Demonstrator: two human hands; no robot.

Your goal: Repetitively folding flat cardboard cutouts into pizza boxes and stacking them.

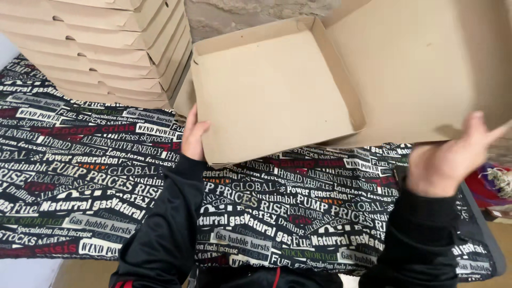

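Your left hand (194, 136) rests against the near left edge of the open cardboard box (269, 90), fingers curled around the low side wall, so this grip has hold of the box rim. The box lies in front of you on the counter (85, 176), its shallow tray facing up with the walls already standing on the left, far and right sides. Its large flat lid (421, 69) spreads out to the right of the tray, tilted up and still joined along the tray's right wall.

Your right hand (453, 157) is raised just below the near edge of that lid, blurred, fingers spread and loosely open; you cannot tell from this view whether the fingertips touch the cardboard, and the grip closes on nothing that shows.

To the far left, a stack of folded boxes (106, 48) of the same brown cardboard stands on the counter, just beside the tray's left corner. The counter wears a dark cloth (298, 213) printed all over with white, red and green lettering. Both your sleeves are black.
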